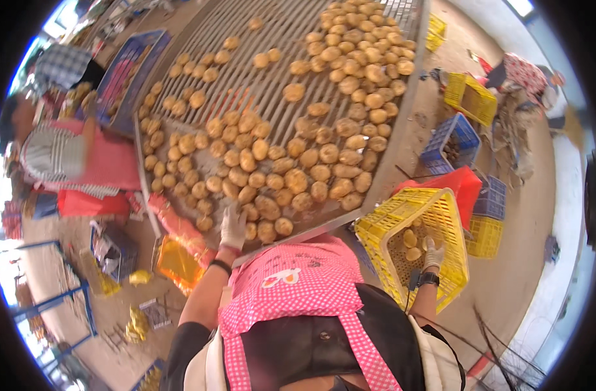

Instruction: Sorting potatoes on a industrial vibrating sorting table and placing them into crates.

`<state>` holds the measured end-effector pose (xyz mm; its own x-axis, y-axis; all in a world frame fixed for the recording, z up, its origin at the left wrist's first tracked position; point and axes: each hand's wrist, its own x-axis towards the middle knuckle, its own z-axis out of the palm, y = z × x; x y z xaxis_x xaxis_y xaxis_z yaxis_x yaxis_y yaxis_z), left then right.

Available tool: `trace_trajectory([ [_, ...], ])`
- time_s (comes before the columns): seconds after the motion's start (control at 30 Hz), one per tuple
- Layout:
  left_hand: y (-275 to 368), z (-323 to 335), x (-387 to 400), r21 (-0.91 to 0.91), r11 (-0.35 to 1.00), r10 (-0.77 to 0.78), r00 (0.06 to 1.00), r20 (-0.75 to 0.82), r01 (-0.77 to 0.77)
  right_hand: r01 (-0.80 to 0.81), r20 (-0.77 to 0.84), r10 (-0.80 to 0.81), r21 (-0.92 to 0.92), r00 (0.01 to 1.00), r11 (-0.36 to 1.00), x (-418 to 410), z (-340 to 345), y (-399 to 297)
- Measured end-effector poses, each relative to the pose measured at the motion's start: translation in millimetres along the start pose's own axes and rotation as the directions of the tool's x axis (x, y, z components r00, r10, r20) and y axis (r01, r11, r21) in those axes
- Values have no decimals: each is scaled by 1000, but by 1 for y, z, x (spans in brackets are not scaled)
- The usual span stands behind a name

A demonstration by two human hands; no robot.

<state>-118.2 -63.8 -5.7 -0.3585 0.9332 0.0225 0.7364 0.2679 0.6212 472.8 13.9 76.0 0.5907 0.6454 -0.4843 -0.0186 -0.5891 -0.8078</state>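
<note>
Many potatoes [296,181] lie spread over a sorting table of metal bars [273,112] with a flat front part. My left hand [233,227], in a pale glove, rests at the table's near edge beside the potatoes; whether it grips one I cannot tell. My right hand [433,255], also gloved, reaches inside a tilted yellow plastic crate [400,215] at the right. A few potatoes [411,247] are in that crate, next to its fingers. Whether the right hand holds anything is unclear.
At the left, a person in a striped top [58,156] stands by the table, near a blue crate [131,78]. Blue crates [452,141] and yellow crates [470,97] stand on the right. Another person [525,76] bends behind them. An orange-lined crate [179,261] is below the table's left corner.
</note>
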Motion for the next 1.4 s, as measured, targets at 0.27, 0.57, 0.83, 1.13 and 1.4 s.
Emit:
trace_trajectory([
  [0.27,22,-69,-26,489,842,-327,936,127,228,923,697,-608,-254,381,288,-34,179,-90],
  [0.57,10,-41,-72,534,798,-420,893,159,280,816,916,-176,-402,361,-416,-69,374,-119],
  [0.83,-10,-18,-64,246,902,-345,935,-82,354,788,906,-12,-375,423,-489,-105,354,-125],
  [1.13,-9,-19,-64,154,921,-333,928,-167,359,854,939,246,-83,239,-514,-130,371,-102],
  [1.4,-14,-18,-65,150,926,-316,928,-197,347,878,877,453,80,163,-471,-157,368,-101],
])
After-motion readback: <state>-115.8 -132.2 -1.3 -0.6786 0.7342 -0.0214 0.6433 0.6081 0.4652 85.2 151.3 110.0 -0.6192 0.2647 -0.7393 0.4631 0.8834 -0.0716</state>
